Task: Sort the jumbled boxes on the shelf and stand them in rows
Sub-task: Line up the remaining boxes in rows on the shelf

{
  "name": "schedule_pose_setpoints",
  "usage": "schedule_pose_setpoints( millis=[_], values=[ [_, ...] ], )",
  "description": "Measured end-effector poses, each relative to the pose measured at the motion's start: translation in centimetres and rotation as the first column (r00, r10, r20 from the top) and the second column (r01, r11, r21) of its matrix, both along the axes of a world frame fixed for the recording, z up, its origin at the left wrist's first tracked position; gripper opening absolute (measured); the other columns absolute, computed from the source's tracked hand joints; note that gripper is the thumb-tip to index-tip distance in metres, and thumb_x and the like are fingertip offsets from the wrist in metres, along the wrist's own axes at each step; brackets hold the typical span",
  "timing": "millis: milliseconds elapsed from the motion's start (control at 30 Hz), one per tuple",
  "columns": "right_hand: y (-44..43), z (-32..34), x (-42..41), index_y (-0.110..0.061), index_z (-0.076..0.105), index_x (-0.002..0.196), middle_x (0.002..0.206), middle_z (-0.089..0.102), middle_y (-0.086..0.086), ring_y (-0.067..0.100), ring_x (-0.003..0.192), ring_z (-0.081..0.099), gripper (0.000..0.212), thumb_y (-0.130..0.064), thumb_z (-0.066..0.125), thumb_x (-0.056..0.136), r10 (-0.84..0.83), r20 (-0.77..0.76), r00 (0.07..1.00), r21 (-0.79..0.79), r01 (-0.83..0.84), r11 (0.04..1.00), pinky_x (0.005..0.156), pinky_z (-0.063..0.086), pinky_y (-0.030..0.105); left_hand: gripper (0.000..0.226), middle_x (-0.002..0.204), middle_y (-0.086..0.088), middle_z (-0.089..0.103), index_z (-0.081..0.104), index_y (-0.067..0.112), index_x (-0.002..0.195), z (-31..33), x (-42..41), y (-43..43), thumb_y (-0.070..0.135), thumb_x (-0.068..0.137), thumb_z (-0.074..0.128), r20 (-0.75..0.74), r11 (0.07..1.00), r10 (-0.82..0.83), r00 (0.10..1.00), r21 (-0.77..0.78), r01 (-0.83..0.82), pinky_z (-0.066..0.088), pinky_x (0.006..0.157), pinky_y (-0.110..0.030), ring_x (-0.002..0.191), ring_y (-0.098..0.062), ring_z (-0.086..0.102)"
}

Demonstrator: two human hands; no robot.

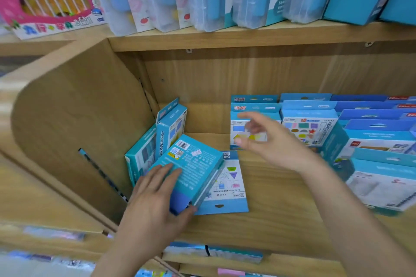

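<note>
Pale wood shelving (270,220) with a rounded side panel (74,119) and plain back board (247,74)

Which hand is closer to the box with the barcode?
Left. The left hand holds the barcode box, fingers on top, thumb at its edge. The right hand is open in the air, apart from it, farther right.

Left hand (157,189) clasps a teal box (193,164), fingers flat on top, thumb under its edge; right hand (267,141) hovers, fingers loosely spread, blurred
</note>
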State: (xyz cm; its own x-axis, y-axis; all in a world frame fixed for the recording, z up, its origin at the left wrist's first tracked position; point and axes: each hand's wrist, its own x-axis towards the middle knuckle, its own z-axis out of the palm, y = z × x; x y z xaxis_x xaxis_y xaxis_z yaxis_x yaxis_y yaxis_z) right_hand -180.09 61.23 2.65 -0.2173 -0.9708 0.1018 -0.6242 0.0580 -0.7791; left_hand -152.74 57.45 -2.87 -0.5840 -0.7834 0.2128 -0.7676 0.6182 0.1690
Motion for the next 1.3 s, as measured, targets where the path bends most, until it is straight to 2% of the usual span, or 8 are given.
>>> schedule_pose_setpoints(
  millis=[100,367,533,767,867,933,1033,1300],
  values=[
    [1.3,-3.4,3.2,-0.043,0.039,0.135,0.136,0.045,-0.015,0.0,0.125,0.042,0.07,-0.052,0.069,0.074,0.102,0.198,0.975,0.079,-0.119,0.99,0.094,0.048,0.025,0.084,0.145,0.0,0.042,0.043,0.023,0.136,-0.9,0.1,0.5,0.073,0.068,0.044,0.031,0.999,0.04,0.999,0.014,-0.04,0.038,0.103,-0.055,0.136,-0.03,0.035],
    [1.2,-6.1,7.1,-0.034,0.024,0.147,0.152,0.021,-0.006,0.012,0.14,0.019,0.08,-0.044,0.069,0.082,0.121,-0.131,0.984,0.076,-0.112,0.991,0.113,0.019,0.025,0.063,0.121,-0.006,0.065,0.066,0.006,0.117,-0.9,0.9,0.0,-0.002,0.056,0.081,-0.023,0.97,-0.154,0.988,-0.193,0.147,0.056,0.076,-0.045,0.113,-0.033,0.06],
    [1.0,-5.8,7.3,-0.036,0.022,0.147,0.158,0.007,-0.003,0.016,0.144,0.009,0.078,-0.053,0.062,0.083,0.087,-0.186,0.979,0.083,-0.073,0.994,0.117,0.017,0.033,0.043,0.116,-0.005,0.067,0.068,0.003,0.111,-0.4,0.8,-0.4,-0.001,0.081,0.037,-0.249,0.921,-0.258,0.934,-0.355,0.159,0.038,0.103,-0.028,0.117,-0.028,0.058],
    [1.7,-5.4,7.4,-0.033,0.058,0.115,0.111,0.064,-0.014,0.009,0.102,0.059,0.046,-0.033,0.075,0.072,-0.087,-0.005,0.996,-0.262,0.083,0.962,0.089,0.049,0.041,0.02,0.109,-0.002,0.069,0.07,0.005,0.106,4.8,-4.4,-0.6,0.005,0.089,0.059,-0.339,0.806,-0.457,0.822,-0.549,0.222,0.048,0.096,-0.033,0.116,-0.019,0.058],
    [3.2,-4.2,6.1,-0.026,0.064,0.098,0.088,0.072,-0.012,0.006,0.079,0.067,0.031,-0.019,0.08,0.073,-0.146,0.512,0.846,-0.218,0.293,0.931,0.072,0.054,0.029,0.036,0.12,0.009,0.057,0.06,0.014,0.121,6.3,-5.5,0.1,0.029,0.088,0.061,-0.596,0.922,-0.301,0.744,-0.381,0.068,0.039,0.102,-0.019,0.118,-0.009,0.051],
    [4.4,-3.5,4.8,-0.02,0.064,0.096,0.087,0.075,-0.007,0.012,0.079,0.07,0.031,-0.019,0.076,0.068,-0.136,0.747,0.651,-0.136,0.35,0.927,0.075,0.055,0.033,0.045,0.125,0.015,0.056,0.052,0.027,0.126,6.6,-5.9,0.7,0.04,0.085,0.065,-0.784,0.997,0.0,0.621,0.051,0.063,0.041,0.097,-0.013,0.117,0.003,0.05],
    [5.9,-2.5,3.8,-0.016,0.064,0.1,0.093,0.075,0.004,0.021,0.081,0.07,0.037,-0.022,0.07,0.064,-0.112,0.862,0.494,-0.064,0.327,0.943,0.077,0.057,0.039,0.044,0.105,0.006,0.072,0.058,0.022,0.116,6.0,-7.0,2.2,0.039,0.076,0.06,-0.771,0.745,0.34,0.539,0.57,0.346,0.053,0.079,-0.019,0.097,-0.001,0.066],
    [7.5,-2.0,3.2,-0.012,0.064,0.109,0.099,0.074,0.008,0.022,0.083,0.071,0.041,-0.022,0.07,0.069,-0.098,0.835,0.541,-0.119,0.351,0.929,0.066,0.056,0.029,0.022,0.085,-0.005,0.075,0.066,0.018,0.1,5.1,-8.8,4.0,0.019,0.078,0.061,-0.783,0.594,0.392,0.483,0.617,0.516,0.055,0.066,-0.026,0.078,-0.016,0.071]
  ],
)
